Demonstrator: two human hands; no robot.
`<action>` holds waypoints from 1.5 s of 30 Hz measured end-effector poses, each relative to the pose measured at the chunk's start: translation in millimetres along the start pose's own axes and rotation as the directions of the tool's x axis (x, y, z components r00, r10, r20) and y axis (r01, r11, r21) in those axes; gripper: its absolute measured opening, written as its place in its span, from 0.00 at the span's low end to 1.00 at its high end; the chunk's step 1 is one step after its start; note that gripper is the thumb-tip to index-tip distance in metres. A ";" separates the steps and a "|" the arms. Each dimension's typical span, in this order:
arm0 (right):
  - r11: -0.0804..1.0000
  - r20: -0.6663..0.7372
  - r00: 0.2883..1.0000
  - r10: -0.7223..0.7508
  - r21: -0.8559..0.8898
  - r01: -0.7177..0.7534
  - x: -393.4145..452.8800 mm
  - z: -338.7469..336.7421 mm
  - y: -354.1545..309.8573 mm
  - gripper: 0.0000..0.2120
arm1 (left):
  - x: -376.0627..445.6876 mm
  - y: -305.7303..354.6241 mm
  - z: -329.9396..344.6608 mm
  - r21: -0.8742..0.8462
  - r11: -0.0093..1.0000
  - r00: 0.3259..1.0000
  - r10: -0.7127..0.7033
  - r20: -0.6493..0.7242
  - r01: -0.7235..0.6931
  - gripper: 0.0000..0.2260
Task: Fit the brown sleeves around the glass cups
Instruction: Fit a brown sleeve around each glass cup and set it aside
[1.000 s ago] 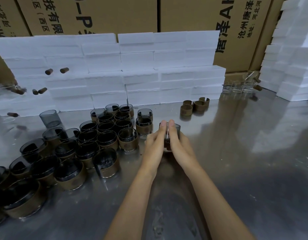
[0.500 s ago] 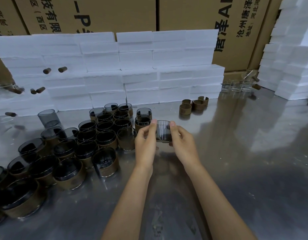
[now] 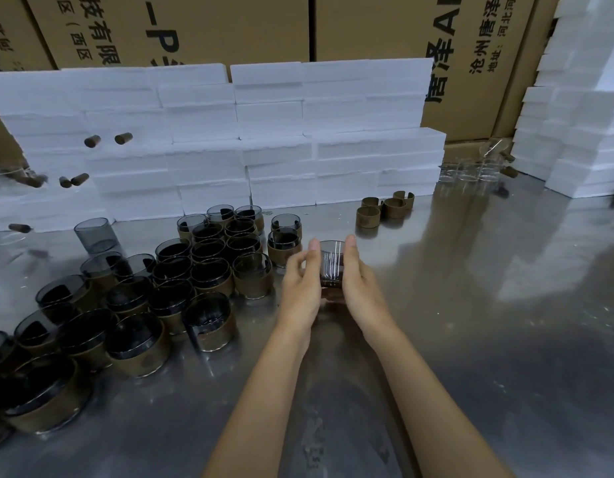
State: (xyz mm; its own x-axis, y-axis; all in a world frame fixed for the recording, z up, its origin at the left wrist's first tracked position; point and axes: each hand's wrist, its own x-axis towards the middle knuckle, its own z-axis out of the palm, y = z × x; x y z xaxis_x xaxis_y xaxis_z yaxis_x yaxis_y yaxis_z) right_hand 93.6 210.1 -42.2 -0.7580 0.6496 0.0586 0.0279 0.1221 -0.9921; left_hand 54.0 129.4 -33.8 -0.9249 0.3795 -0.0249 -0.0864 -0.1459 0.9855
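A smoky glass cup (image 3: 331,262) is held between my two hands a little above the steel table (image 3: 471,322). My left hand (image 3: 300,288) holds its left side with curled fingers. My right hand (image 3: 359,281) cups its right side, fingers nearly straight. Whether a sleeve is on this cup is hidden by my hands. Several empty brown sleeves (image 3: 384,207) lie behind, to the right. Many cups with brown sleeves (image 3: 209,267) stand in a cluster to the left.
One bare smoky cup (image 3: 95,234) stands at the cluster's back left. Clear glasses (image 3: 471,170) sit at the back right. White foam blocks (image 3: 264,139) form a wall behind the table, with cardboard boxes (image 3: 195,25) beyond and more foam stacked at the right (image 3: 581,115).
My hands pressed together on the cup low on the table, then lifted and turned it. Now the left fingers curl looser at its side.
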 end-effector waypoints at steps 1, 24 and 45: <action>1.000 -0.027 1.000 0.006 0.001 -0.006 1.1 -0.3 0.8 0.32 | 0.6 -1.0 -1.1 0.004 1.000 1.000 0.005 -0.028 -0.005 0.22; 0.652 0.345 0.919 0.192 0.655 -0.382 3.7 -18.4 -5.4 0.19 | 2.2 -0.3 -9.4 -0.059 0.986 0.978 0.161 0.134 -0.155 0.20; 0.754 0.241 0.951 0.194 0.583 -0.302 2.6 -13.7 -4.6 0.24 | 4.9 1.7 -4.2 -0.379 0.917 0.992 -0.102 0.075 0.123 0.12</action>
State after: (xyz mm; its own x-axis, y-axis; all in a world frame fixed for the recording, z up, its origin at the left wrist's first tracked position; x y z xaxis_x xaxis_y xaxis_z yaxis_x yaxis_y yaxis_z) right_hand 100.5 221.5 -35.9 -0.8725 0.4605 -0.1636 -0.1300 -0.5415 -0.8306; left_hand 47.8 127.2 -32.9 -0.8808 0.4598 -0.1129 -0.3334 -0.4330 0.8375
